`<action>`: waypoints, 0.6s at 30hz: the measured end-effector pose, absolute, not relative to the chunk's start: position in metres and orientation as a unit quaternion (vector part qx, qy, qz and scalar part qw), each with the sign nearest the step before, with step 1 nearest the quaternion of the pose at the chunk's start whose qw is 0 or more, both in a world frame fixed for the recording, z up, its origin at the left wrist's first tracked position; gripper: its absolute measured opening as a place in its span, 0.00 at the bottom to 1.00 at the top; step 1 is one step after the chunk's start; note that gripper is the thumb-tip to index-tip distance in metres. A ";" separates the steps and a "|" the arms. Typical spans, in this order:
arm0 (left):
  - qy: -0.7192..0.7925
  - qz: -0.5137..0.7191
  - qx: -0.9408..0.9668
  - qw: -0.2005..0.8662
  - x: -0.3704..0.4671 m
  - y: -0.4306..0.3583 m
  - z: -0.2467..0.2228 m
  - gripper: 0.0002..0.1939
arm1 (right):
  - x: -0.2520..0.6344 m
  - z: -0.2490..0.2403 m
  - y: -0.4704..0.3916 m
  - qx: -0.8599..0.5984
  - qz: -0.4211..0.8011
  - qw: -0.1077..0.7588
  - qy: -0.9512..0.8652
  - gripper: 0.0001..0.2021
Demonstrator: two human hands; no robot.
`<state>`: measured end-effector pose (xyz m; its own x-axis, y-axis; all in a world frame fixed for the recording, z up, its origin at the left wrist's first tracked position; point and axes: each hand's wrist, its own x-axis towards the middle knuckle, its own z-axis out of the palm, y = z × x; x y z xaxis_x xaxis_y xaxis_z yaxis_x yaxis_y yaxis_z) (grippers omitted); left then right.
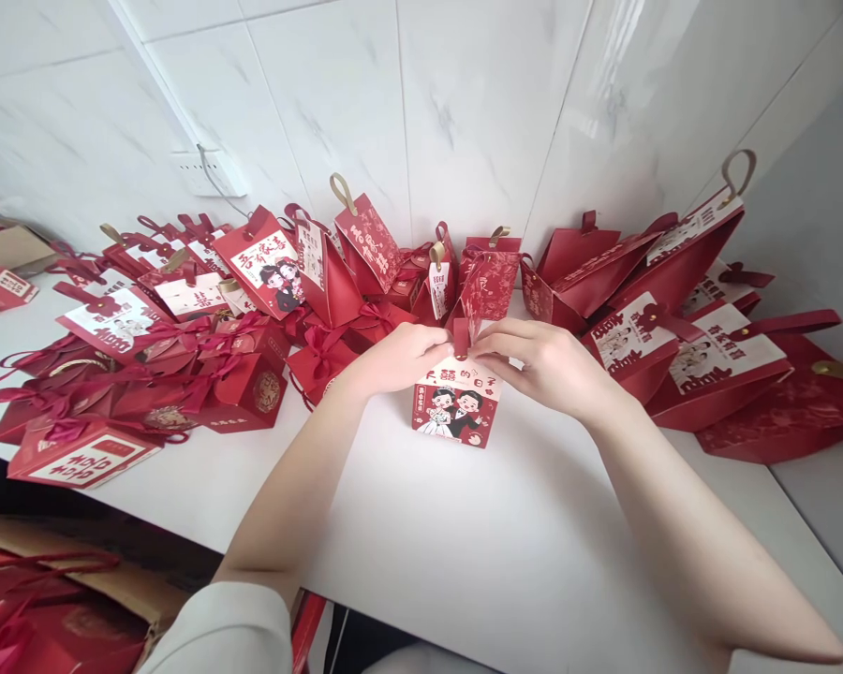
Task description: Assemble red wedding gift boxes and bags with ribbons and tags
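Observation:
A small red wedding favor box (452,414) stands upright on the white table, with a cartoon bride and groom on its front. A red ribbon loop (460,339) rises from its top. My left hand (411,356) pinches the box's top edge from the left, close to the loop. On the other side, my right hand (540,360) has its fingers closed on the top right of the same box. Their fingertips partly cover the loop's base and the top edge.
Finished-looking red favor boxes (259,262) crowd the table's back and left, and more (727,351) stand at the right. A cardboard carton (63,543) with red boxes sits at lower left. The tiled wall (478,112) bounds the white table (421,524).

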<state>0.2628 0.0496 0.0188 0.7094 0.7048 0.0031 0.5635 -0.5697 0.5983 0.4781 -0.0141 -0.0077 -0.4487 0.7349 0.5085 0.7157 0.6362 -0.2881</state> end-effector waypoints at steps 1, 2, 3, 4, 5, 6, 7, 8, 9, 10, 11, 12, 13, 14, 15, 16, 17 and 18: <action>0.364 0.121 0.876 0.291 0.263 0.049 0.019 0.18 | 0.478 -0.009 -0.014 -0.419 0.015 0.308 -0.854 0.11; 0.367 0.120 0.875 0.292 0.263 0.049 0.019 0.18 | 0.478 -0.009 -0.013 -0.412 0.017 0.310 -0.856 0.11; 0.369 0.120 0.874 0.293 0.263 0.048 0.019 0.18 | 0.478 -0.010 -0.013 -0.407 0.024 0.313 -0.858 0.11; 0.371 0.120 0.873 0.294 0.263 0.048 0.020 0.18 | 0.477 -0.010 -0.013 -0.404 0.033 0.317 -0.857 0.11; 0.372 0.119 0.872 0.295 0.262 0.047 0.020 0.18 | 0.477 -0.010 -0.013 -0.402 0.045 0.321 -0.856 0.11; 0.373 0.118 0.871 0.297 0.262 0.047 0.020 0.18 | 0.477 -0.010 -0.013 -0.401 0.060 0.324 -0.855 0.11; 0.372 0.117 0.871 0.299 0.261 0.047 0.021 0.17 | 0.477 -0.010 -0.013 -0.400 0.074 0.327 -0.853 0.11; 0.370 0.117 0.871 0.300 0.260 0.047 0.022 0.17 | 0.477 -0.009 -0.013 -0.399 0.087 0.330 -0.851 0.11; 0.365 0.117 0.873 0.300 0.259 0.047 0.022 0.17 | 0.477 -0.009 -0.013 -0.402 0.098 0.331 -0.848 0.10; 0.357 0.118 0.876 0.301 0.259 0.047 0.023 0.16 | 0.477 -0.010 -0.013 -0.407 0.106 0.332 -0.844 0.10; 0.346 0.120 0.880 0.302 0.258 0.047 0.024 0.15 | 0.477 -0.010 -0.013 -0.415 0.112 0.331 -0.840 0.09; 0.335 0.122 0.884 0.304 0.257 0.047 0.025 0.14 | 0.477 -0.010 -0.013 -0.425 0.115 0.330 -0.835 0.09; 0.325 0.124 0.886 0.306 0.257 0.047 0.025 0.12 | 0.477 -0.011 -0.013 -0.437 0.118 0.327 -0.830 0.09; 0.319 0.125 0.888 0.308 0.257 0.047 0.026 0.11 | 0.478 -0.011 -0.013 -0.447 0.120 0.324 -0.825 0.09; 0.316 0.126 0.889 0.307 0.257 0.047 0.027 0.11 | 0.478 -0.011 -0.013 -0.454 0.121 0.322 -0.822 0.09; 0.316 0.126 0.889 0.306 0.257 0.047 0.027 0.11 | 0.477 -0.012 -0.013 -0.458 0.123 0.322 -0.820 0.09; 0.317 0.124 0.890 0.304 0.257 0.047 0.028 0.11 | 0.477 -0.011 -0.013 -0.458 0.124 0.323 -0.819 0.09; 0.319 0.124 0.890 0.302 0.258 0.047 0.028 0.11 | 0.477 -0.011 -0.012 -0.456 0.124 0.325 -0.819 0.09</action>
